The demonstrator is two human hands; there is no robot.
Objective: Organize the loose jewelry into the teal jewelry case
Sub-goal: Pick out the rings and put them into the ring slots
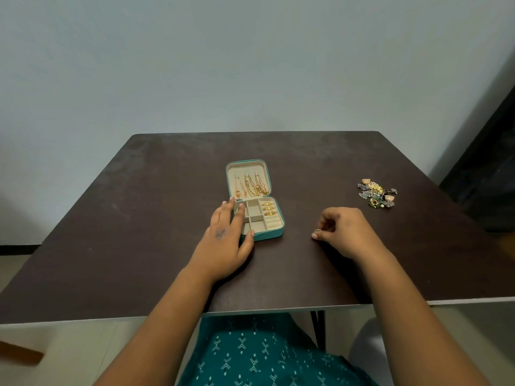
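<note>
Now, the dark tabletop [145, 207] carries it all, with the teal jewelry case [255, 200] lying open at its middle, chains [252, 185] hung in the lid, gold rings [269, 208] slotted at right. The left hand [227, 235] rests flat on the case's near-left corner, fingers straight, likely steadying it. The right hand [344, 231] hovers beside the case, pinching a small ring [317, 231], seemingly bound for a slot. The loose jewelry [377, 193] waits well off right.
</note>
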